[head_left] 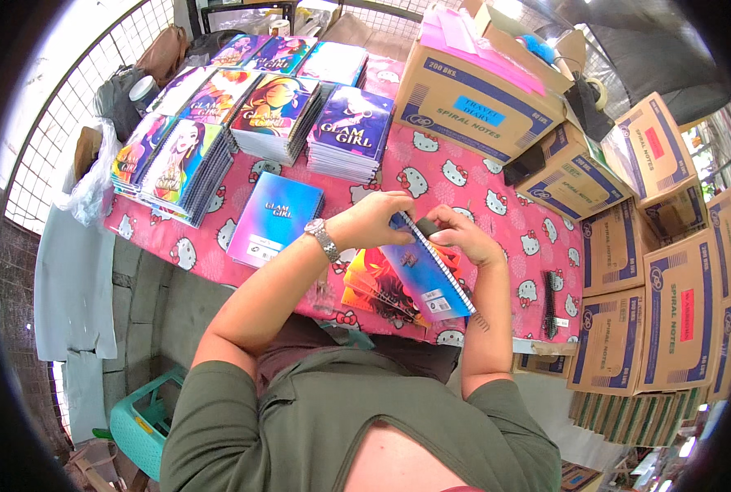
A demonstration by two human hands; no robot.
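You've got a blue spiral notebook [425, 272] in both hands, held tilted just above the pink table [497, 205], w/ its wire spine running along the upper right edge. Your left hand [375, 218] is closed over the notebook's top corner, fingers curled round the cover. Your right hand [461, 234] pinches at the spine near the top end; a small dark bit sits between those fingers, too small to tell what it is.

Handling, as I judge it: the notebook looks light, thin, w/ a glossy cover, so prob. a bit slippery and bendy if you hold it by one corner only. The wire coil is the stiffest part and also the easiest to snag or crush, so don't squeeze it hard. Best hold is flat on the cover close to the spine, thumb on top, fingers under, w/ the other hand steadying the far edge.

Directly under the notebook lies a small pile of orange-red notebooks [379, 287], touching the table. Left of the notebook lies another blue one [274, 216], flat, near but apart. Beyond the notebook, at the table's far side, stand several stacks of notebooks [279, 115]. Right of the notebook a dark comb [548, 305] lies on the table, and further right are cardboard boxes [644, 303].
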